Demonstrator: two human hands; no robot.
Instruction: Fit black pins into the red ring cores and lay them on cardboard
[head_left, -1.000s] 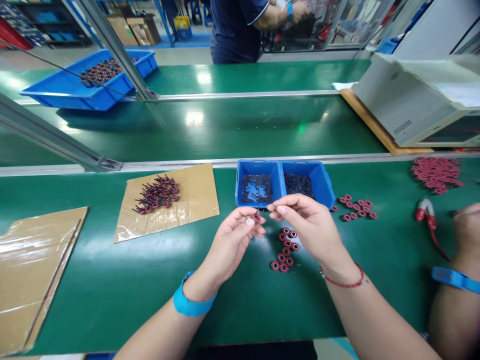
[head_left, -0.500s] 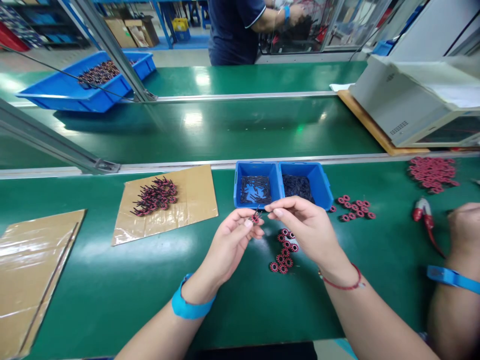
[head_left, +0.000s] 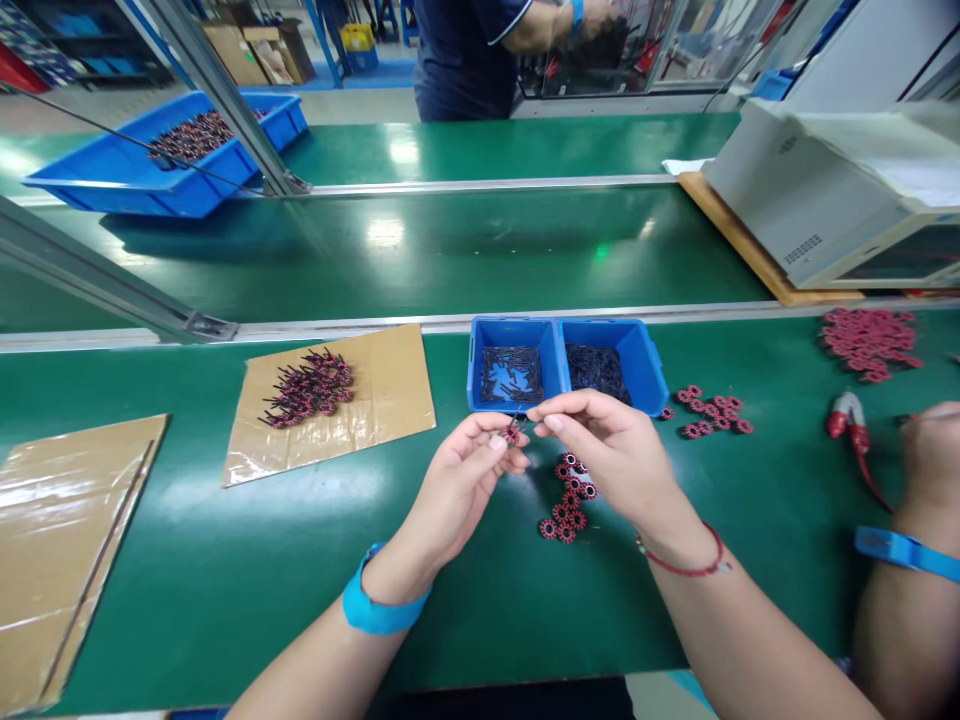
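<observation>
Between its thumb and fingers, my left hand [head_left: 469, 470] pinches a small red-and-black ring part [head_left: 511, 433] with thin leads. My right hand [head_left: 607, 445] is closed in a pinch at the leads, just right of the ring; what its fingertips hold is too small to make out. Right behind the hands stand two joined blue bins, the left bin [head_left: 475, 365] with short black tubes [head_left: 525, 375], the right bin [head_left: 646, 370] with dark thin pieces [head_left: 596, 370]. Loose red-and-black rings [head_left: 566, 520] lie below my right hand.
Cardboard [head_left: 390, 390] at left bears a pile of rings with black tubes [head_left: 315, 388]. More rings [head_left: 716, 412] and a red pile [head_left: 870, 343] lie right, near a red-handled clip [head_left: 847, 415] and another person's hand [head_left: 930, 450]. A grey machine [head_left: 810, 210] stands behind.
The view has shifted slightly. My hands keep nearly the same pose around the ring. The other person's hand at the right has shifted a little.
</observation>
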